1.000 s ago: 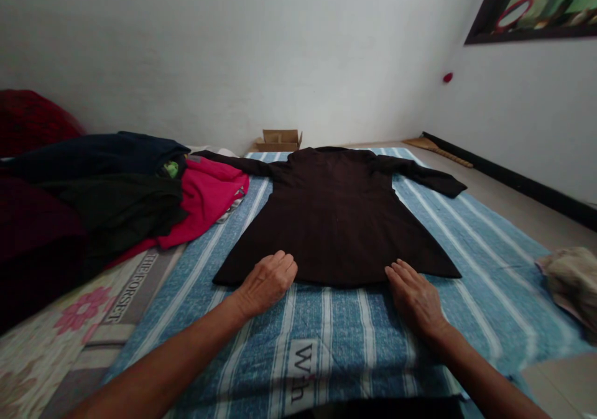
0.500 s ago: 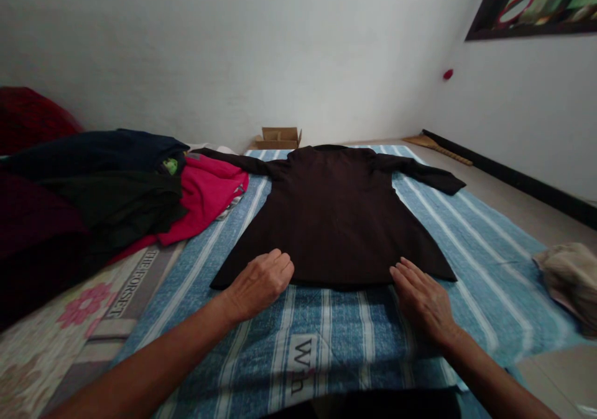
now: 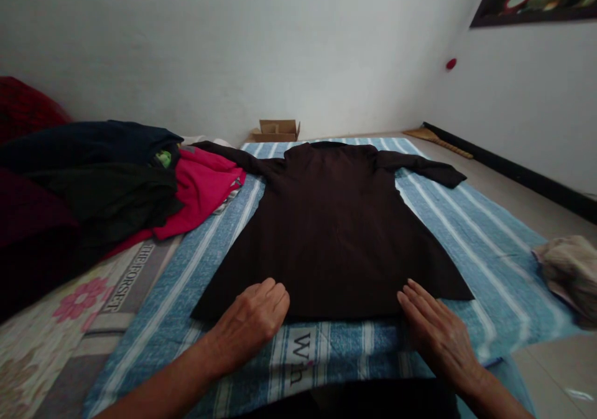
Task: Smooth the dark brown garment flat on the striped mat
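Observation:
A dark brown long-sleeved top (image 3: 333, 232) lies spread flat, its collar end far from me and its hem near. My left hand (image 3: 256, 313) is closed on the hem left of the middle, fingers curled over the cloth. On the right side of the hem, my right hand (image 3: 431, 322) pinches the edge, fingers pressed together and thumb hidden beneath. Both sleeves stretch out sideways, the left one reaching a pile of clothes. Under the top is a blue and white striped sheet (image 3: 485, 251).
At left lies a heap of clothes with a pink garment (image 3: 196, 189) and a dark green one (image 3: 107, 201). A cardboard box (image 3: 276, 131) stands by the back wall. A beige bundled cloth (image 3: 566, 276) rests at the right edge of the sheet.
The hem has come nearer to me, with both hands on it, and the top looks stretched longer. The view has shifted slightly.

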`<state>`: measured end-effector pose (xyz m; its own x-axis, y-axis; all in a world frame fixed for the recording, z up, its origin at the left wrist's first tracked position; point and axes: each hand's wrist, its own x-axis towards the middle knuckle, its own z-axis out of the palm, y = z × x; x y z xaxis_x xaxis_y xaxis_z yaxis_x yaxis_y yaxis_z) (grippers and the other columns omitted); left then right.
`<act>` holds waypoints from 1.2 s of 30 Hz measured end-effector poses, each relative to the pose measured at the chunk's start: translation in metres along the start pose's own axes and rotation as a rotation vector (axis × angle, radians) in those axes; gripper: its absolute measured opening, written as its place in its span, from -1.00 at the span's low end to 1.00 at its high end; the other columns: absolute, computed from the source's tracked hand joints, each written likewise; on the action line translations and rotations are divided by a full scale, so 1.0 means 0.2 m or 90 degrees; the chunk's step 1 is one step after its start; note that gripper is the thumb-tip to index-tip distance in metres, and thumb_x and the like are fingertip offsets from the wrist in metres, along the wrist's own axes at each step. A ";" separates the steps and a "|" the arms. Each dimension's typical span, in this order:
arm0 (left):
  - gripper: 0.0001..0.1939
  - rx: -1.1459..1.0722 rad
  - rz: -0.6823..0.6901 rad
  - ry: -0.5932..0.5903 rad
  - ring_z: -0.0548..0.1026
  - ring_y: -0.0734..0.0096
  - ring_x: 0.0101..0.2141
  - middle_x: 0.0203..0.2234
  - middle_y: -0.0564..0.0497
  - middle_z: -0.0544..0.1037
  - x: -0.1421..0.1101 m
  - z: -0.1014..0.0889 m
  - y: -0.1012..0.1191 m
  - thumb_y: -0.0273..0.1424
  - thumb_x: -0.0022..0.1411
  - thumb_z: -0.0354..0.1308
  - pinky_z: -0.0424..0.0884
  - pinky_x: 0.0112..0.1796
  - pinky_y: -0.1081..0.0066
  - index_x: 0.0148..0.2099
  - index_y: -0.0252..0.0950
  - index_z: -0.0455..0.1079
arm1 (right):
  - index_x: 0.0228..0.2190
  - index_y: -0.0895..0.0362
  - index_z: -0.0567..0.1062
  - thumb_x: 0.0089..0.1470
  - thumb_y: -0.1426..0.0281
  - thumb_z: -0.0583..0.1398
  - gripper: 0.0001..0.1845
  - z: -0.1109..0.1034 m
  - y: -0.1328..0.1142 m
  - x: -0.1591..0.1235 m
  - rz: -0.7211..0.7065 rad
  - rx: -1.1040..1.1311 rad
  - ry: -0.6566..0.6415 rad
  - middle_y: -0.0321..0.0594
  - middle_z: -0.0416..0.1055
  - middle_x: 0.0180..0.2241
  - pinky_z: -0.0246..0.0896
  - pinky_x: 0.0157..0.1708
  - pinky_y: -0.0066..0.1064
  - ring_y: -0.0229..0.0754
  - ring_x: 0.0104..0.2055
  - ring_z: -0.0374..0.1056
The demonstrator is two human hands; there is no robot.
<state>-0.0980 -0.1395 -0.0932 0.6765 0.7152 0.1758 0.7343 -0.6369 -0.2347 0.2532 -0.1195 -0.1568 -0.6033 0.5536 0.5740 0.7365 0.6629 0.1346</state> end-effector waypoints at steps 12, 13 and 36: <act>-0.71 -0.048 -0.079 0.126 0.39 0.26 -0.26 -0.27 -0.14 0.47 -0.08 0.11 0.06 -0.54 0.17 -0.07 0.35 -0.27 0.30 -0.09 -0.38 0.36 | -0.07 0.22 0.41 0.14 0.57 -0.04 -0.62 0.07 0.00 -0.09 0.047 0.022 -0.027 0.04 0.39 -0.01 0.29 -0.04 -0.18 -0.01 0.15 0.19; -0.70 -0.053 -0.086 0.138 0.40 0.24 -0.22 -0.23 -0.15 0.47 -0.09 0.12 0.07 -0.53 0.18 -0.07 0.35 -0.22 0.28 -0.06 -0.38 0.36 | -0.07 0.22 0.41 0.15 0.56 -0.04 -0.63 0.08 0.00 -0.09 0.049 0.026 -0.026 0.04 0.39 -0.01 0.29 -0.04 -0.17 -0.01 0.15 0.19; -0.75 -0.158 -0.035 0.175 0.39 0.31 -0.27 -0.31 -0.10 0.48 -0.03 0.05 0.05 -0.59 0.15 -0.11 0.37 -0.21 0.32 -0.19 -0.35 0.35 | -0.09 0.30 0.38 -0.03 0.55 -0.03 -0.56 0.07 0.32 -0.20 0.134 -0.132 -0.028 0.14 0.32 -0.01 0.25 -0.04 -0.13 0.14 0.14 0.17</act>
<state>-0.0957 -0.1463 -0.1060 0.6004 0.6681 0.4395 0.7384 -0.6741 0.0161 0.3196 -0.0928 -0.1830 -0.4398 0.6920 0.5725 0.8910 0.4163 0.1813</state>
